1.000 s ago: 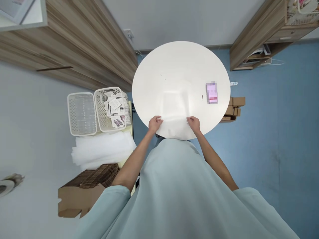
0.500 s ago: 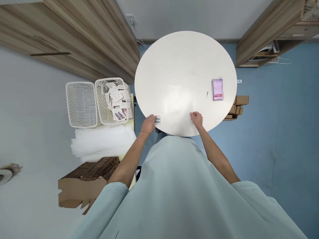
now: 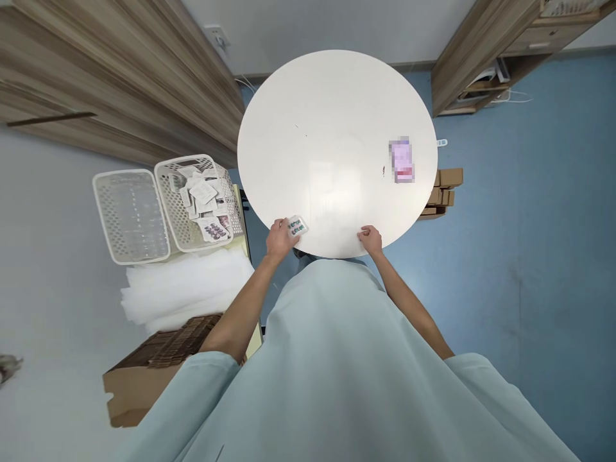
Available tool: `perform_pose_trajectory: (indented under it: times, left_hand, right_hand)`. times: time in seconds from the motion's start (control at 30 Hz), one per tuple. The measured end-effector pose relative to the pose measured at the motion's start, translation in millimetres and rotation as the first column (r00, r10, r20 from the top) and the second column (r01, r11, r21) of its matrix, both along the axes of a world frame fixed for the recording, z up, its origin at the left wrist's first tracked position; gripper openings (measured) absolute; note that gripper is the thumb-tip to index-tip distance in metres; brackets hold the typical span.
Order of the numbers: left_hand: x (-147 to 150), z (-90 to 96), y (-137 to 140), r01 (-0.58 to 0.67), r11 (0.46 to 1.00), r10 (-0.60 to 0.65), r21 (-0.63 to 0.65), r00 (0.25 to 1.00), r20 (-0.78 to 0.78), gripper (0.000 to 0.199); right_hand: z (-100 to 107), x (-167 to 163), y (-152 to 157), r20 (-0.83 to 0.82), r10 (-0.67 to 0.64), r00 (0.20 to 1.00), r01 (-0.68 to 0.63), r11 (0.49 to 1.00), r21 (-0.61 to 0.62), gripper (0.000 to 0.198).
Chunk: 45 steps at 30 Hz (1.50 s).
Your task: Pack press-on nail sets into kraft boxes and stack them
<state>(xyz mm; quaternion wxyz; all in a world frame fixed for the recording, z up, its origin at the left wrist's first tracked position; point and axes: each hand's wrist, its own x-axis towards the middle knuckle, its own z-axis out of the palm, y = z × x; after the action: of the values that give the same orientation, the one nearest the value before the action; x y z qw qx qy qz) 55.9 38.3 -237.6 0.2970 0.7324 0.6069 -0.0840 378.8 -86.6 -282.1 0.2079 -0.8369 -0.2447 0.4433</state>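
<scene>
My left hand (image 3: 281, 239) is closed on the left end of a small clear pack (image 3: 298, 226) at the near left edge of the round white table. Rows of green and dark pieces show in the pack, too small to name. My right hand (image 3: 370, 239) is at the table's near right edge, fingers curled in a pinch. Whether anything sits between those fingertips I cannot make out.
The round table (image 3: 332, 96) bears a blurred pink-purple item (image 3: 403, 159). At left stand a white basket of printed cards (image 3: 166, 221), another basket (image 3: 103, 218), white sheets (image 3: 183, 282) and flattened cardboard (image 3: 135, 385). Brown boxes (image 3: 451, 178) lie beyond the right edge.
The pack in my left hand is now tilted and shows more of its face. My right hand is nearer the table's front edge. The whole view has shifted and turned slightly.
</scene>
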Motion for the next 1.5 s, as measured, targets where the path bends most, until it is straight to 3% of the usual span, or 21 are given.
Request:
perform_pose_trajectory:
  times: [0.3, 0.43, 0.63, 0.8, 0.93, 1.07, 1.23, 1.33, 1.5]
  left_hand:
    - [74, -6.5, -3, 0.325, 0.946, -0.324, -0.002, 0.945, 0.047, 0.069]
    - [98, -13.1, -10, 0.371, 0.928, -0.370, -0.037, 0.928, 0.044, 0.067]
    - [105, -19.0, -16, 0.381, 0.922, -0.378, -0.063, 0.924, 0.055, 0.067]
    - [106, -21.3, -19, 0.346, 0.937, -0.341, -0.048, 0.937, 0.076, 0.072]
    - [100, -21.2, -21, 0.270, 0.961, -0.259, -0.054, 0.954, 0.149, 0.088]
    - [78, -19.5, -24, 0.070, 0.996, -0.059, -0.048, 0.977, 0.206, 0.068]
    - [54, -16.8, -29, -0.114, 0.982, 0.151, -0.153, 0.953, 0.261, 0.047]
    - [52, -15.2, -30, -0.176, 0.959, 0.234, -0.221, 0.933, 0.272, 0.046]
    - [65, -16.1, -25, -0.190, 0.936, 0.265, -0.297, 0.934, 0.238, 0.041]
  right_hand:
    - [-1, 10, -8, 0.034, -0.035, 0.999, 0.034, 0.999, 0.015, 0.025]
    - [4, 17, -8, 0.056, -0.037, 0.998, 0.036, 0.999, 0.029, 0.024]
    - [27, 11, -8, 0.062, 0.022, 0.998, -0.026, 0.998, 0.065, 0.020]
    - [51, -13, 2, 0.012, 0.155, 0.988, -0.155, 0.976, 0.153, 0.018]
    - [56, -40, 18, -0.022, 0.278, 0.960, -0.270, 0.948, 0.171, 0.012]
    - [48, -64, 35, -0.022, 0.384, 0.923, -0.378, 0.915, 0.142, 0.009]
    - [33, -87, 47, -0.021, 0.483, 0.875, -0.480, 0.874, 0.076, 0.012]
    - [26, -96, 49, -0.024, 0.525, 0.851, -0.524, 0.851, 0.036, 0.016]
    - [18, -105, 49, -0.005, 0.559, 0.829, -0.559, 0.829, -0.011, 0.019]
